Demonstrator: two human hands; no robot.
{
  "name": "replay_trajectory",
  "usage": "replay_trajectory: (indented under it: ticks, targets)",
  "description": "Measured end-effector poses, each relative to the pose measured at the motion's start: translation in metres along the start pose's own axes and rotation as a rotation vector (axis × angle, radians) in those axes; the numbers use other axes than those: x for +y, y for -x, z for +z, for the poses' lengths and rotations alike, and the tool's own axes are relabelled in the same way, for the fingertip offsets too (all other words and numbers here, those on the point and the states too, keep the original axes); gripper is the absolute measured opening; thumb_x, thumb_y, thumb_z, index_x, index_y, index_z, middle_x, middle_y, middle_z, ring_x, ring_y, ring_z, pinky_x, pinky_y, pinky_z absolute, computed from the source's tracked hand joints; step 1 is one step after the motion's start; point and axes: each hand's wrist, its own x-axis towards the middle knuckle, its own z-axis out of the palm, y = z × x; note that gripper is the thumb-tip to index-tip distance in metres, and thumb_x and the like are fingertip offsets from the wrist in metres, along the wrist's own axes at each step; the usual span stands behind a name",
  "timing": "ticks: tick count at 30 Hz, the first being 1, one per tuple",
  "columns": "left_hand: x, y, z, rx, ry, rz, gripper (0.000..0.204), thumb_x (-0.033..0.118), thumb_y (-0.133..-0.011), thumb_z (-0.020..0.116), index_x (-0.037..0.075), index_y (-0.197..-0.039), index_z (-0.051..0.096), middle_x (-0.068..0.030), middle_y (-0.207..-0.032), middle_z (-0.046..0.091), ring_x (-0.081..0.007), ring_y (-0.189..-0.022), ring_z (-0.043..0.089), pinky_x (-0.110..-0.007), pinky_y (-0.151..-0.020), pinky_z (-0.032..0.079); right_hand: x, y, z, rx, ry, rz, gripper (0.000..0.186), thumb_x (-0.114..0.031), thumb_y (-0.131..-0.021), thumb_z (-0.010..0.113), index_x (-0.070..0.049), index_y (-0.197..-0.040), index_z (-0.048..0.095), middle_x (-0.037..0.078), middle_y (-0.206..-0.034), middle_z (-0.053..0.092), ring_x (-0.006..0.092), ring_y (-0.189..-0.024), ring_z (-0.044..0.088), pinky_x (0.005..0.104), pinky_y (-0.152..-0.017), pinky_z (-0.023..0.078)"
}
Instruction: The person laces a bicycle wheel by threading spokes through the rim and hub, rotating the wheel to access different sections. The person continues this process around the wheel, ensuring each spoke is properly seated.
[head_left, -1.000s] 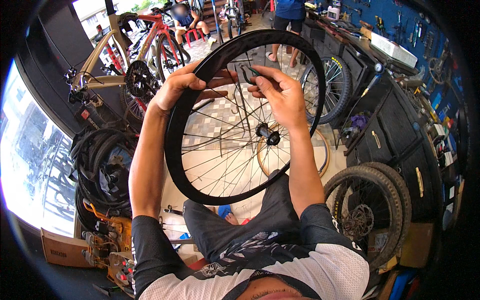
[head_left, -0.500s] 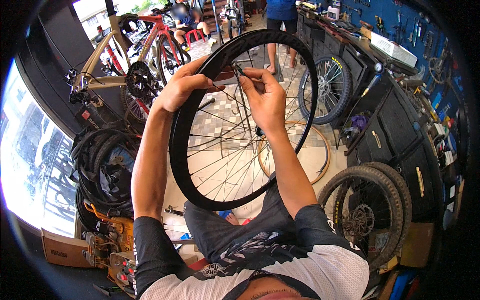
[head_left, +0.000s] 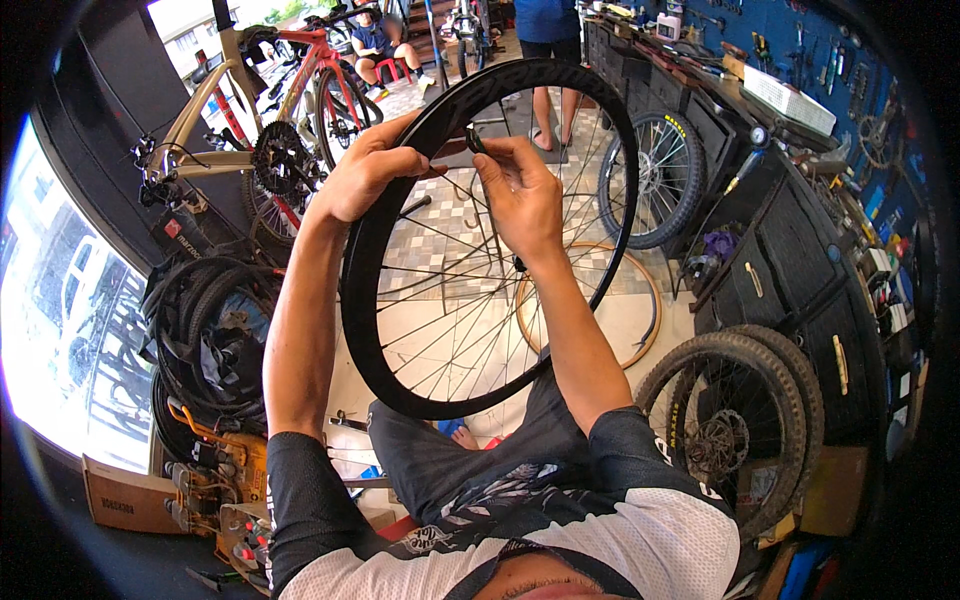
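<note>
A black deep-rimmed bicycle wheel (head_left: 362, 325) with thin dark spokes is held up above my lap, tilted. My left hand (head_left: 366, 175) is closed around the rim at its upper left, the fingertips reaching inside it. Just inside the upper rim, my right hand (head_left: 525, 200) pinches a small dark tool (head_left: 474, 140) between thumb and fingers, beside a spoke. The tool's exact kind is too small to make out. The hub is partly hidden by my right wrist.
Knobby wheels (head_left: 690, 350) lean at the lower right, by black drawers (head_left: 770, 250). A tan-edged hoop (head_left: 655, 310) lies on the floor beyond my wheel. Bundled tyres (head_left: 190, 310) and a bike frame (head_left: 205, 160) stand left. One person (head_left: 548, 30) stands beyond; another sits farther back.
My right hand has shifted slightly left, and more of the dark tool shows above its fingers. My left hand and the wheel hold nearly still. The standing person has moved their legs.
</note>
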Motion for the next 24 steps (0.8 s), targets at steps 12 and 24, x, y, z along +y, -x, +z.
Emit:
replay_trajectory:
  ticks: [12, 24]
  targets:
    - [-0.012, -0.001, -0.006, -0.010, 0.082, 0.031, 0.052, 0.010, -0.087, 0.061, -0.005, -0.136, 0.062, -0.0122, -0.122, 0.072, -0.0190, -0.105, 0.069, -0.033, -0.098, 0.053, 0.006, 0.000, 0.005, -0.025, 0.093, -0.129, 0.020, -0.019, -0.106, 0.066, -0.006, -0.120, 0.065, 0.018, -0.094, 0.076, 0.0353, -0.086, 0.077, 0.0412, -0.073, 0.057]
    - [-0.016, -0.009, -0.010, -0.006, 0.015, 0.029, 0.037, 0.014, -0.083, 0.067, -0.003, -0.115, 0.068, -0.0075, -0.098, 0.069, -0.0148, -0.093, 0.066, -0.030, -0.086, 0.052, 0.017, -0.002, 0.018, -0.023, -0.151, 0.100, 0.029, -0.023, -0.106, 0.069, -0.001, -0.124, 0.062, 0.013, -0.096, 0.077, 0.0216, -0.085, 0.077, 0.0335, -0.076, 0.059]
